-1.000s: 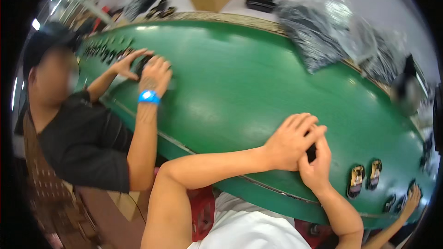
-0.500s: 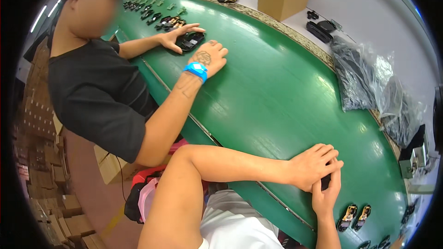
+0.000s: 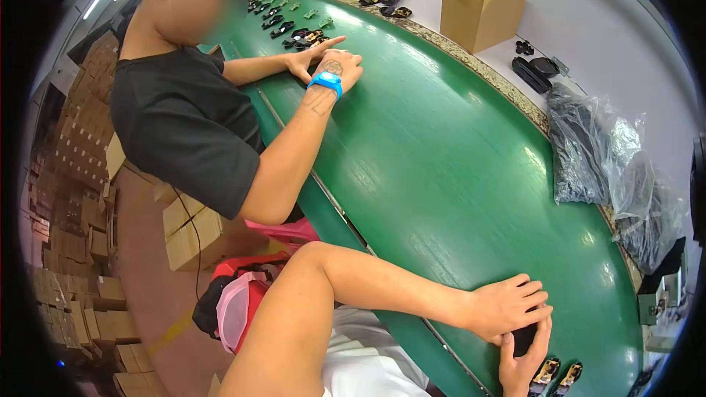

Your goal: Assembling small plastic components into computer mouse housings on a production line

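Observation:
Over the green work surface (image 3: 441,198), at the lower right, my two hands meet around a small dark part (image 3: 524,338). My left hand (image 3: 506,309) lies across its top with the fingers bent over it. From below, my right hand (image 3: 531,356) grips the same part between thumb and fingers. Most of it is hidden, so I cannot tell its exact kind. Close by my right hand sit two elongated black housings, a left one (image 3: 545,373) and a right one (image 3: 570,378), with tan and metallic insides showing.
A co-worker's hands (image 3: 334,70) work farther up the surface, near rows of small black and green parts (image 3: 301,37). Along the far ledge stand a cardboard box (image 3: 478,18), black cases (image 3: 531,73) and plastic bags of dark parts (image 3: 581,147). Cartons (image 3: 81,272) are stacked at left.
The whole view has shifted, so my hands appear lower. More of the dark part shows between them. The co-worker's hands have come together over the black object they handle.

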Demonstrator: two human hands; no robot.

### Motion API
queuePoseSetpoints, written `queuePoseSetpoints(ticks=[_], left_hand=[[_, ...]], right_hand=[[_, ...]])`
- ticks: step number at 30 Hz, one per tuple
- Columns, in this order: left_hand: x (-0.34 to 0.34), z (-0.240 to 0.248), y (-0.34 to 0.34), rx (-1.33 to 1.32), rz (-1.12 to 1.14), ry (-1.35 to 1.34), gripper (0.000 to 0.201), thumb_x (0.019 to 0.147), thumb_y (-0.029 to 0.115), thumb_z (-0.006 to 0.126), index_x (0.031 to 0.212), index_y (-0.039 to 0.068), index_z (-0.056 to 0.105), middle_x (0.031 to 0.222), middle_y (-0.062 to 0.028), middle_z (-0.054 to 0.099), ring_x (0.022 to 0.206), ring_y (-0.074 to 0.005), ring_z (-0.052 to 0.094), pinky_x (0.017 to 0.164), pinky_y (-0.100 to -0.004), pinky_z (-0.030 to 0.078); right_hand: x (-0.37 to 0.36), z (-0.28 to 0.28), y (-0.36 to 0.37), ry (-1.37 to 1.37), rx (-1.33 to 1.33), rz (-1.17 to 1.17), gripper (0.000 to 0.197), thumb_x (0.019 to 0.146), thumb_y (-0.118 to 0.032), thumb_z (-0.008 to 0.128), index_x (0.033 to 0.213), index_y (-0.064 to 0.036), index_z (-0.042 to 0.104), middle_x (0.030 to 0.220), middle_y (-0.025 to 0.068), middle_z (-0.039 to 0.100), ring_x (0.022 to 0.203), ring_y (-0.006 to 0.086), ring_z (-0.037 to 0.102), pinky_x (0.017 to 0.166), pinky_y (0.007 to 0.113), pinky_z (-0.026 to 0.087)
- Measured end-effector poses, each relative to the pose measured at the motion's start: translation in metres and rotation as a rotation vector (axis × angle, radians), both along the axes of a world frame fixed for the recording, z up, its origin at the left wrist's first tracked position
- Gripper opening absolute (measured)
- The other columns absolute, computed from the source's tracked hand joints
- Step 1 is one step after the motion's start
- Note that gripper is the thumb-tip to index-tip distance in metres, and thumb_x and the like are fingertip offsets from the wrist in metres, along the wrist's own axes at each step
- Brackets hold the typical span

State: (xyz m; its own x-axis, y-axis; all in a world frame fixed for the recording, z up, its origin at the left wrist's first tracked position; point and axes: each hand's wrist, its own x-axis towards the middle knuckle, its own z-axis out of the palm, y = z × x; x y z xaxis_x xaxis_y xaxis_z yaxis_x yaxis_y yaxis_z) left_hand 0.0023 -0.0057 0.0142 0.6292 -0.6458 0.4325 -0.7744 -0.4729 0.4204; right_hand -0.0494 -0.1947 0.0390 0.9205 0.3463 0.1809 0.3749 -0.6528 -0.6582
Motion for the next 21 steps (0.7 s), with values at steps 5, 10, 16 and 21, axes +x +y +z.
queuePoseSetpoints(ticks=[5,10,16,21], left_hand=[[-0.01,0.005,-0.025,0.016,0.119,-0.059,0.088,0.064,0.038,0.086,0.138,0.003,0.053,0.128,-0.0161,0.058,0.127,-0.0359,0.051,0.106,-0.0489,0.04],[-0.008,0.002,-0.017,-0.04,0.076,-0.006,0.078,0.068,0.039,0.086,0.131,0.003,0.055,0.126,-0.0161,0.058,0.125,-0.0366,0.051,0.106,-0.05,0.04],[-0.007,0.002,-0.002,-0.095,0.091,0.002,0.068,0.073,0.044,0.086,0.118,0.001,0.059,0.127,-0.0176,0.056,0.126,-0.0368,0.051,0.105,-0.05,0.04],[-0.006,0.003,0.001,-0.042,0.06,0.026,0.068,0.071,0.041,0.088,0.119,0.002,0.06,0.128,-0.0179,0.056,0.128,-0.0363,0.05,0.104,-0.0492,0.041]], right_hand=[[-0.002,0.014,-0.01,-0.077,-0.027,-0.033,0.06,0.09,-0.021,0.077,0.139,0.0043,0.054,0.14,0.0264,0.056,0.127,0.0491,0.054,0.109,0.052,0.043],[0.001,0.007,-0.015,-0.063,0.022,-0.07,0.051,0.086,-0.01,0.07,0.133,0.0038,0.056,0.137,0.0225,0.054,0.125,0.0363,0.054,0.103,0.044,0.042],[0.002,0.01,-0.015,-0.038,0.038,-0.208,0.042,0.082,-0.002,0.07,0.123,0.0002,0.061,0.114,0.0095,0.055,0.079,0.0146,0.048,0.071,0.029,0.04],[0.002,-0.001,-0.029,0.122,0.111,-0.217,0.036,0.086,0.004,0.068,0.121,0.0012,0.062,0.113,0.0067,0.055,0.072,0.0084,0.047,0.061,0.022,0.037]])
